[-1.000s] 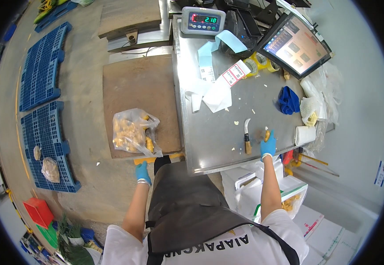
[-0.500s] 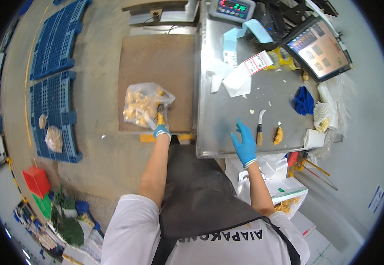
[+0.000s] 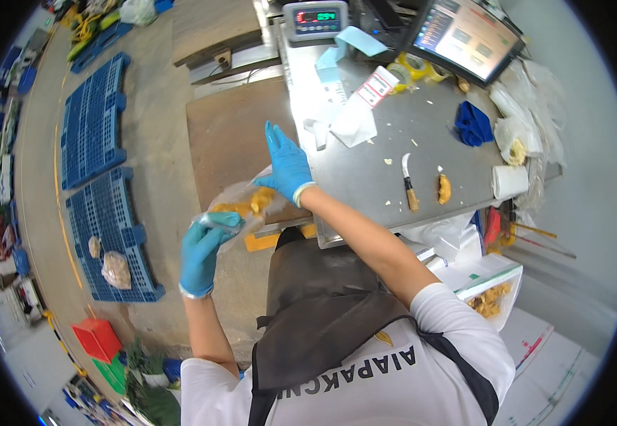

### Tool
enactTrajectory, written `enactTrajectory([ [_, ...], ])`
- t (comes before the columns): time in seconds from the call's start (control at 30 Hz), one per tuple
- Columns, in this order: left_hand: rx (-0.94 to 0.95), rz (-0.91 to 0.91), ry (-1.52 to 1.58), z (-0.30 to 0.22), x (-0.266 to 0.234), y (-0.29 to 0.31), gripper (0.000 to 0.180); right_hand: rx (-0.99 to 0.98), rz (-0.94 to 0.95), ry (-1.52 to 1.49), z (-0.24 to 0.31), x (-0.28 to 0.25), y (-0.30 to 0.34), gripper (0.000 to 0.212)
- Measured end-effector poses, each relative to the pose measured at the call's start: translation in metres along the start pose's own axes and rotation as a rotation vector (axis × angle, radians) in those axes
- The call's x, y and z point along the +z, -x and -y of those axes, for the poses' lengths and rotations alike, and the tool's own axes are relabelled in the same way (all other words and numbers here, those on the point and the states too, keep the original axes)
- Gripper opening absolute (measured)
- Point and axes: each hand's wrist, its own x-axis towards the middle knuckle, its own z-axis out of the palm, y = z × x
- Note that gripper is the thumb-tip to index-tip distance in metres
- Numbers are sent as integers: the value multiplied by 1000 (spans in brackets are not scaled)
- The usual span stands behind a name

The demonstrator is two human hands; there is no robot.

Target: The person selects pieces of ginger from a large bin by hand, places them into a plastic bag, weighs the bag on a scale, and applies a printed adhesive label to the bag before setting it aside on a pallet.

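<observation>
My left hand [image 3: 207,248], in a blue glove, is closed on the near-left edge of a clear plastic bag [image 3: 280,204]. Inside the bag lie knobbly yellow, ginger-like pieces [image 3: 260,201], partly hidden by both hands. Across the bag's far-right side reaches my gloved right hand [image 3: 288,167]. Its fingers stretch outward, and the thumb is at the bag's edge; whether it presses the plastic I cannot tell. Below is a brown platform [image 3: 227,135]. On the steel table to the right rest a curved knife [image 3: 409,183] with a wooden handle and one yellow piece [image 3: 444,189].
A digital scale display [image 3: 315,20] and a monitor [image 3: 464,35] stand at the table's far side. Labels [image 3: 354,124], a blue cloth [image 3: 474,124] and tape rolls [image 3: 411,67] lie there. Blue pallets [image 3: 95,121] are on the left floor; a white box [image 3: 496,284] sits lower right.
My right hand has swung left from above the table to the bag. My left hand has shifted left and nearer, drawing the bag's edge with it. The view has turned.
</observation>
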Motion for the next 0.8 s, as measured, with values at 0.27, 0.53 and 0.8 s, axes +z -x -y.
enactTrajectory([
  [0.27,34,157,379,-29,31,38,50,459,539,-880,-75,-174,87,27],
  [0.53,-89,423,-72,67,124,12,53,169,445,-862,-43,-218,171,37],
  [0.8,358,561,-459,130,185,-32,61,602,257,-1134,-67,-162,179,27],
])
